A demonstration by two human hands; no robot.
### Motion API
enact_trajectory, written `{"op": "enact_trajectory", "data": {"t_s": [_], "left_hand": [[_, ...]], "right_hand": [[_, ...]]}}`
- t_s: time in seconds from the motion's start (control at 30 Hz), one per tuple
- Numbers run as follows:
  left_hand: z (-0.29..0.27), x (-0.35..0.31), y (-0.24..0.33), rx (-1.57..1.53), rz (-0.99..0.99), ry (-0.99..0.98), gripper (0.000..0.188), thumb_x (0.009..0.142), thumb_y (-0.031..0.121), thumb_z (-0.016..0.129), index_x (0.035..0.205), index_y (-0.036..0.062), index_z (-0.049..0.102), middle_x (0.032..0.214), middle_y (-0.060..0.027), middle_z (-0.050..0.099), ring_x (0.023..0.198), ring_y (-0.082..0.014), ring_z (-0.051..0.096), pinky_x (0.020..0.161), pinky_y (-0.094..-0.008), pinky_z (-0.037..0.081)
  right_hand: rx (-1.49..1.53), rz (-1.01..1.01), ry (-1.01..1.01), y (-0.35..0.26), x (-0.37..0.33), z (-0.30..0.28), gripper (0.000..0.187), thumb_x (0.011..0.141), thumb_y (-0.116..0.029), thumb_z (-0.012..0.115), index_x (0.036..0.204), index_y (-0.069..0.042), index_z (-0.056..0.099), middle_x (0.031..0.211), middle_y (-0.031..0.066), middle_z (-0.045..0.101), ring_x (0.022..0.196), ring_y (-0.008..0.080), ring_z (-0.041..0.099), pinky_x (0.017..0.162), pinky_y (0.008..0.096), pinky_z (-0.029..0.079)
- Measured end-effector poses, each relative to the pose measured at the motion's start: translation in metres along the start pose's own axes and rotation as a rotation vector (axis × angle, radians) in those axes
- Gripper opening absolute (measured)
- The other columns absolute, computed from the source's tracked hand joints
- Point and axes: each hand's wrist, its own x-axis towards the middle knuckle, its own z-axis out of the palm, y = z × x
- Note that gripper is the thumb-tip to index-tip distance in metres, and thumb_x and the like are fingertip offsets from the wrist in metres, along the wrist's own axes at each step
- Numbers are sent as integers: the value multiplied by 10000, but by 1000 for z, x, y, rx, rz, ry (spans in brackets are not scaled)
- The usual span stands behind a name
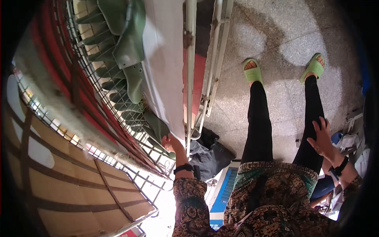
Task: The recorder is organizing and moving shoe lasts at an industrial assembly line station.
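Note:
My left hand (169, 143) reaches to the near end of a wire rack (89, 65), its fingers curled at the end of a dark green shoe last (156, 125). Part of that grip is hidden by the hand itself. Farther along the same rack lie several more green shoe lasts (130, 37), with some standing in rows between the wires. On the right, my right hand (321, 138) is open with its fingers spread, in front of my right leg, and holds nothing.
A whitish panel (164, 59) and metal frame bars (191, 51) run beside the rack. Dark cloth or bags (211, 156) lie by the frame's foot. Below left are tan panels (75, 177). Speckled floor (276, 106) lies under my green slippers (252, 70). Part of another person (323, 185) shows behind my right arm.

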Motion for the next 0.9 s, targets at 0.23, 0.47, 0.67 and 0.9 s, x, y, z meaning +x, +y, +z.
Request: {"op": "enact_trajectory", "data": {"t_s": [0.23, 0.47, 0.67, 0.9], "left_hand": [[-7, 23, 0, 340, 84, 210, 580, 718, 448, 656, 1065, -7, 560, 1063, -238, 537, 930, -379, 554, 801, -487, 449], [-32, 109, -72, 290, -4, 153, 827, 674, 595, 671, 1150, -59, 498, 1056, -260, 549, 919, -351, 590, 762, -476, 497], [-5, 22, -14, -690, -58, -554, 488, 891, 363, 483, 1248, 31, 465, 1304, -121, 428, 1142, -232, 441, 907, -394, 439], [18, -42, 7, -847, 505, -280, 379, 800, 221, 650, 1122, 35, 577, 1082, -109, 586, 935, -196, 576, 751, -295, 485]], "right_hand": [[14, 73, 8, -11, 6, -7, 685, 719, -251, 703, 1278, -11, 388, 1337, 280, 271, 1204, 509, 254, 987, 529, 305], [45, 96, 112, -37, 26, -20, 670, 686, -295, 734, 1241, -63, 439, 1318, 249, 321, 1203, 471, 292, 987, 513, 325], [107, 246, 74, 6, 8, -12, 552, 711, -382, 681, 1136, -78, 502, 1235, 208, 379, 1139, 449, 369, 859, 586, 393], [77, 208, -30, -30, -12, -51, 515, 809, -455, 568, 1130, -53, 565, 1182, 168, 525, 1152, 400, 439, 851, 610, 367]]}}
